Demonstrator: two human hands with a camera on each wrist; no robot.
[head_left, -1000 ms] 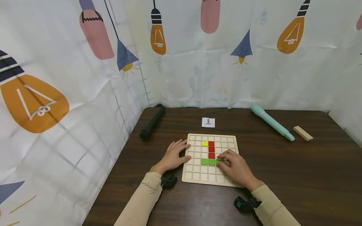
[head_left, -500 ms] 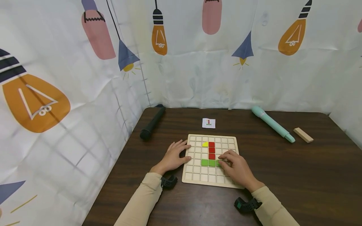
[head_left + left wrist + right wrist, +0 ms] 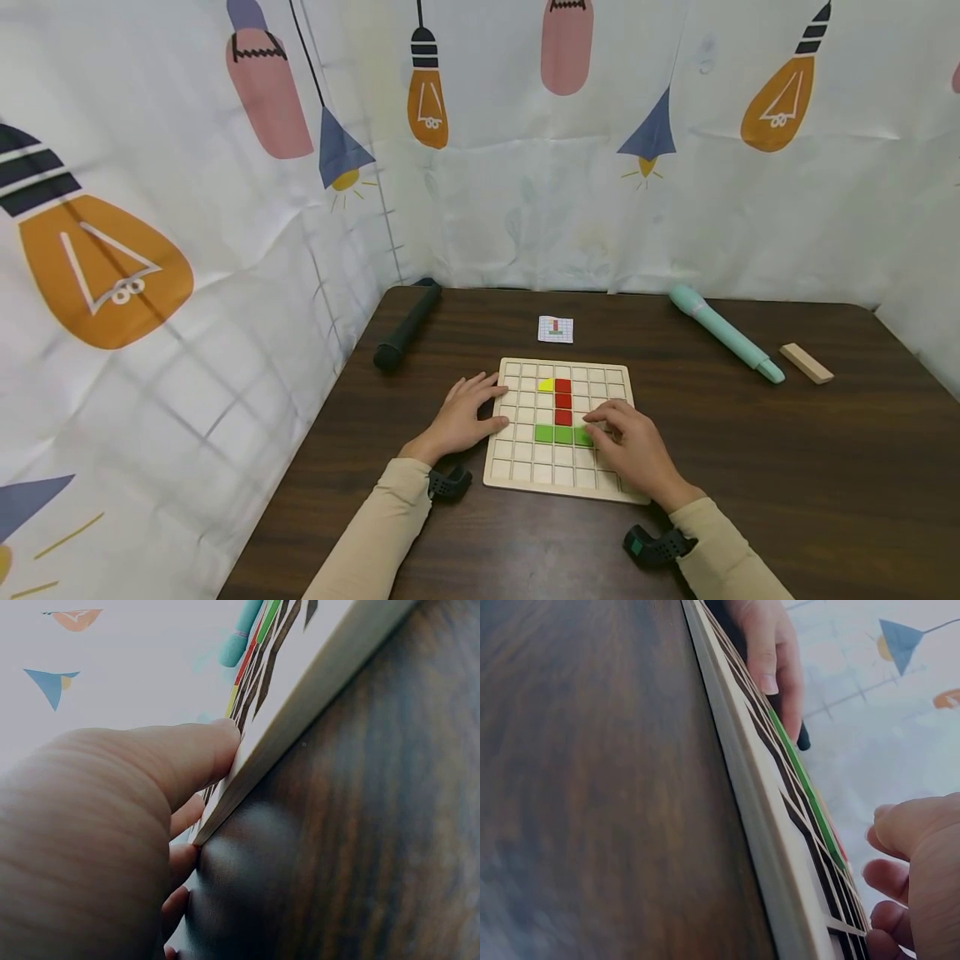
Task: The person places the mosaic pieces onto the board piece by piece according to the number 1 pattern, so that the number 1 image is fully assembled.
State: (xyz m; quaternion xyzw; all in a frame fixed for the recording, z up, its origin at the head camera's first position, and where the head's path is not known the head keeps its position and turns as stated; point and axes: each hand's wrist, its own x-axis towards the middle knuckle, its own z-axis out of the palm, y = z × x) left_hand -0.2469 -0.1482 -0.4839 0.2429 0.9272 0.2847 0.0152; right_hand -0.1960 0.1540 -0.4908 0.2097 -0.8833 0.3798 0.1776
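Wooden grid board (image 3: 525,479) lies flat on the dark wood counter (image 3: 787,467), near the person's edge. Left hand (image 3: 459,415) rests flat against the board's left edge, fingers straight and spread, fingertips on the rim; left wrist view shows the thumb (image 3: 187,754) pressed to the board's side, holding nothing. Right hand (image 3: 630,446) sits on the board's right half, fingers loosely curved, fingertips touching the right end of the green row (image 3: 558,433); can't tell if it pinches that green tile or just presses it. On the board: red column (image 3: 562,401) of three tiles, standing on the green row's middle, yellow piece (image 3: 545,385) just left of the red column's top. Right wrist view shows the same board edge-on, green strip (image 3: 799,776) visible, fingers curled above it. Small pattern card (image 3: 556,329) lies beyond the board, apart from it. Black cylinder (image 3: 405,327) at far left of counter, mint-green cylinder (image 3: 723,333) at far right, wooden block (image 3: 806,364) just beside its tip. Lightbulb-print curtain (image 3: 525,150) surrounds the counter.
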